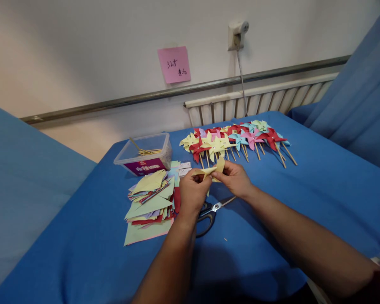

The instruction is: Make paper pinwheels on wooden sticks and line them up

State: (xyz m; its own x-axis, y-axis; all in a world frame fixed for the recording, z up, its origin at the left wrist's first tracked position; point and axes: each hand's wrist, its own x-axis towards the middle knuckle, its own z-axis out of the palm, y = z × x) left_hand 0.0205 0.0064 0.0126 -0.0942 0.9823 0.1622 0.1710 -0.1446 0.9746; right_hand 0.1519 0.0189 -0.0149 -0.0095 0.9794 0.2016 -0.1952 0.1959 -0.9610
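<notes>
Between my two hands is a yellow paper pinwheel (221, 164), partly folded, with its corners bent up. My left hand (194, 192) is closed on its left side, thumb and fingers pinching the paper. From the right, my right hand (236, 179) pinches the same pinwheel near its middle. My fingers cover part of the folds. Below the hands, black-handled scissors (215, 207) lie on the blue cloth, partly hidden by my left wrist. A thin wooden stick (229, 201) shows beside the blades.
Finished pinwheels (215, 145) on sticks lie in rows at the back. Left of my hands are stacks of cut coloured paper (152, 198) and a clear plastic box (142, 162) holding sticks. A radiator (259, 99) and wall rail (123, 101) border the blue-covered table (91, 236).
</notes>
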